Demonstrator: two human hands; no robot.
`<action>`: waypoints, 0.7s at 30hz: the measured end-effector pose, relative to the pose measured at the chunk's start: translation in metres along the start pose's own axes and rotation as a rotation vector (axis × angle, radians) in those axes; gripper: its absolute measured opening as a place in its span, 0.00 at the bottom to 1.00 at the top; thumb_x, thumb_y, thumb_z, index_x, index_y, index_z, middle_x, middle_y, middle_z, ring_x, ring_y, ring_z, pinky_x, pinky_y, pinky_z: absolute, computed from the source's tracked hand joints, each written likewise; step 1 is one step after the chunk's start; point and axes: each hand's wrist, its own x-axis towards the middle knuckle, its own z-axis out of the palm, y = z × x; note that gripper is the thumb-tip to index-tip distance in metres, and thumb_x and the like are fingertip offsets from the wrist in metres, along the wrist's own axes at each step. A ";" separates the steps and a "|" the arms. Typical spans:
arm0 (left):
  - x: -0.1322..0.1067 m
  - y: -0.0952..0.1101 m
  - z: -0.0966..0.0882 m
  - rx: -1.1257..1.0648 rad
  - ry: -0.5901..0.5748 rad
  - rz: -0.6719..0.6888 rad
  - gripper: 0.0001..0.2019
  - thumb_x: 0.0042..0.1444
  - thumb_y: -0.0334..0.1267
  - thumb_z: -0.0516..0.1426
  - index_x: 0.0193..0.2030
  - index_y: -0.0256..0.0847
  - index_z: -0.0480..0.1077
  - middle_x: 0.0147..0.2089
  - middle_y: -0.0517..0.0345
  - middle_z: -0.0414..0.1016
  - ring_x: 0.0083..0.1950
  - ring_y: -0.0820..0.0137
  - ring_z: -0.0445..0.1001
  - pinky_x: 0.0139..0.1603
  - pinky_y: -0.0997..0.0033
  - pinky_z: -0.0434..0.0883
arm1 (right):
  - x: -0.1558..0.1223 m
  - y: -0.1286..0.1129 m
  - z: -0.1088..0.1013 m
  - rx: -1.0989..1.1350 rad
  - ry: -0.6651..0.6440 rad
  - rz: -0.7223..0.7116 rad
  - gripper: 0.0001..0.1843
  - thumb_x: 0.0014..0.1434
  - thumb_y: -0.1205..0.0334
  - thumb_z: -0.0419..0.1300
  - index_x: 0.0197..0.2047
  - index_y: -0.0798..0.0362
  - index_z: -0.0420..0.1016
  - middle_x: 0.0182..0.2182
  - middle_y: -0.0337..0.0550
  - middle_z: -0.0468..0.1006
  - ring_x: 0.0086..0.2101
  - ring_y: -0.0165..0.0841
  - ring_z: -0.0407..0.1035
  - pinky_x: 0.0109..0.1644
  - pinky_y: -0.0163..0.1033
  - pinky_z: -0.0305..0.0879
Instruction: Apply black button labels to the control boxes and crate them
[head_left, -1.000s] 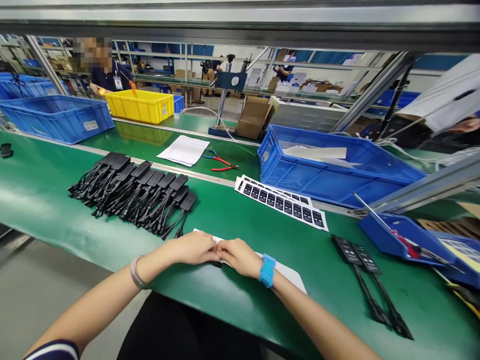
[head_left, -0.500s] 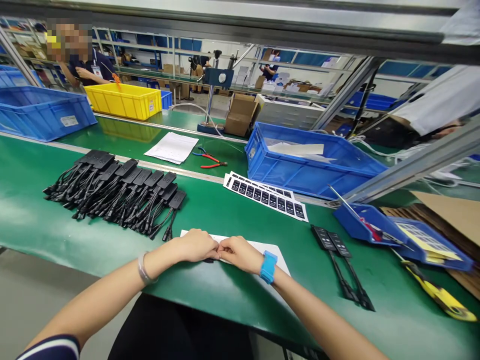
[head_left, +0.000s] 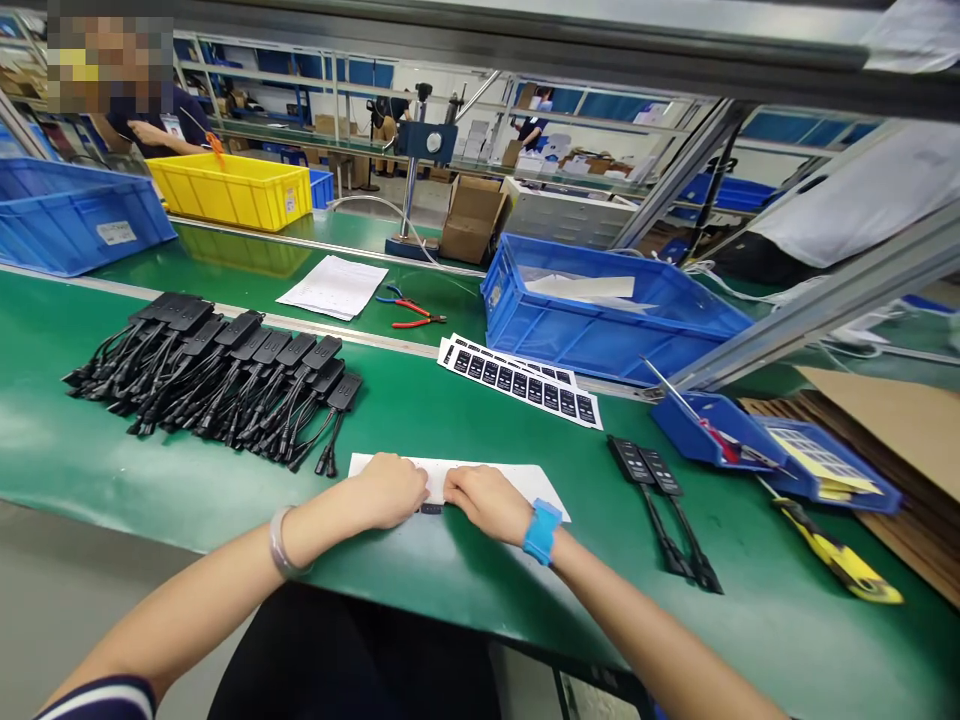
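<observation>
My left hand (head_left: 391, 490) is closed at the white sheet (head_left: 532, 484) near the bench's front edge. Facing it, my right hand (head_left: 487, 498) has curled fingers over the same sheet. A small black rectangular piece (head_left: 430, 509) shows between the two hands, by the sheet's near edge. What the fingertips pinch is hidden. Two black adapters with labels and short cables (head_left: 646, 468) lie to the right. On the left is a pile of black cable adapters (head_left: 270, 348). Sheets of black labels (head_left: 519, 382) lie beyond my hands.
A blue bin (head_left: 600, 345) holds papers at the back right. Small blue trays (head_left: 712, 405) and a yellow-handled tool (head_left: 836, 555) are at the right. Red-handled pliers (head_left: 418, 322) and papers (head_left: 334, 287) lie behind. A yellow bin (head_left: 232, 195) and a co-worker (head_left: 161, 125) are farther left.
My hands have moved slightly apart, and the black piece now shows between them. The whole view has shifted a little.
</observation>
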 end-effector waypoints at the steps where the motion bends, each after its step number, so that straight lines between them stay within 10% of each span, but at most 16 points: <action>1: 0.002 0.002 0.000 0.004 0.010 0.010 0.15 0.65 0.35 0.48 0.45 0.31 0.74 0.42 0.35 0.78 0.42 0.52 0.78 0.38 0.60 0.71 | 0.000 0.001 -0.001 0.012 -0.010 -0.002 0.13 0.63 0.68 0.53 0.32 0.53 0.78 0.29 0.43 0.81 0.30 0.33 0.72 0.35 0.34 0.59; 21: 0.010 -0.001 0.005 -0.009 0.061 0.089 0.15 0.67 0.42 0.49 0.41 0.37 0.74 0.40 0.48 0.78 0.41 0.58 0.78 0.39 0.64 0.71 | -0.006 0.004 0.004 0.022 -0.001 0.132 0.12 0.59 0.71 0.54 0.28 0.54 0.77 0.25 0.43 0.79 0.28 0.34 0.71 0.33 0.34 0.56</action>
